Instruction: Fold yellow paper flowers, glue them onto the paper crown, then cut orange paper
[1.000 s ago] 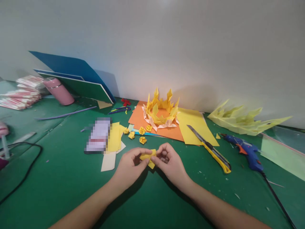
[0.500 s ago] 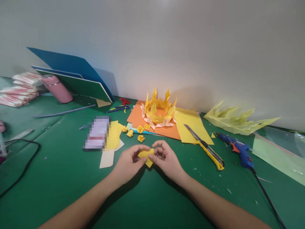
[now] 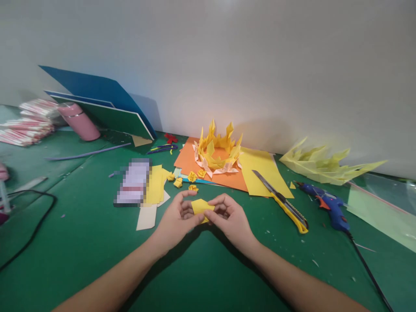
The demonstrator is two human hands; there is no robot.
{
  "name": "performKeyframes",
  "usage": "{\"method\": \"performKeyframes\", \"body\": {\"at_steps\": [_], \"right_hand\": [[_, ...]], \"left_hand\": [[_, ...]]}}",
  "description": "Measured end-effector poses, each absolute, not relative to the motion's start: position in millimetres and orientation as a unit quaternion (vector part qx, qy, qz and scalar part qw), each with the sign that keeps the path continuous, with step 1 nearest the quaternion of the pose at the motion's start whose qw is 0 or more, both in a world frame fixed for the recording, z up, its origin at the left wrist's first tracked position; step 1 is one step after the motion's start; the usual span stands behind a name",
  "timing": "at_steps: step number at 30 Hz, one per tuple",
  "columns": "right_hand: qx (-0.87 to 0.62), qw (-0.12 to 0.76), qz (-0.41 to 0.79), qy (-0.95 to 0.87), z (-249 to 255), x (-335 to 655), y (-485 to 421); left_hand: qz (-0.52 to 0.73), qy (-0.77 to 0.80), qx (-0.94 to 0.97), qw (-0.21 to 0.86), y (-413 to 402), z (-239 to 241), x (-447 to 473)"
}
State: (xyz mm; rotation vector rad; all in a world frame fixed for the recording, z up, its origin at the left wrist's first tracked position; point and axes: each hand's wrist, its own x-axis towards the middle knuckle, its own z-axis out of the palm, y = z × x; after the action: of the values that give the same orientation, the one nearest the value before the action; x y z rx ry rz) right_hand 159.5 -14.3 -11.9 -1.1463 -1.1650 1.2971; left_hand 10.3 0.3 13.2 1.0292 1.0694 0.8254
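Observation:
Between my two hands is a small folded piece of yellow paper, held just above the green table. My left hand pinches its left side, thumb in front and fingers behind. At its right edge, my right hand grips it between thumb and fingers. Just beyond my fingertips lie several small folded yellow paper flowers. Behind them a yellow paper crown with pale pink folded pieces round its base rests on an orange sheet.
To the right lie a yellow utility knife, a blue glue gun with a cord, and a pale yellow folded paper piece. Leftward are a blurred phone, yellow paper slips, a pink bottle and leaning boards.
The yellow paper has been turned between my fingers, so more of its flat upper face shows. Both hands keep hold of it; my left index finger has lifted away from it.

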Motion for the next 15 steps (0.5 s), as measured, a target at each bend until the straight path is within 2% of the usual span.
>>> {"method": "performKeyframes", "body": {"at_steps": [8,15], "right_hand": [[-0.432,0.504,0.578,-0.475,-16.7,157.9,-16.6],[-0.45,0.55,0.419,-0.565,-17.1,160.9,-15.6]], "left_hand": [[0.391,0.469,0.437,0.661,-1.8,14.4,9.1],[0.342,0.476,0.534,0.61,-0.3,14.6,8.2]]}}
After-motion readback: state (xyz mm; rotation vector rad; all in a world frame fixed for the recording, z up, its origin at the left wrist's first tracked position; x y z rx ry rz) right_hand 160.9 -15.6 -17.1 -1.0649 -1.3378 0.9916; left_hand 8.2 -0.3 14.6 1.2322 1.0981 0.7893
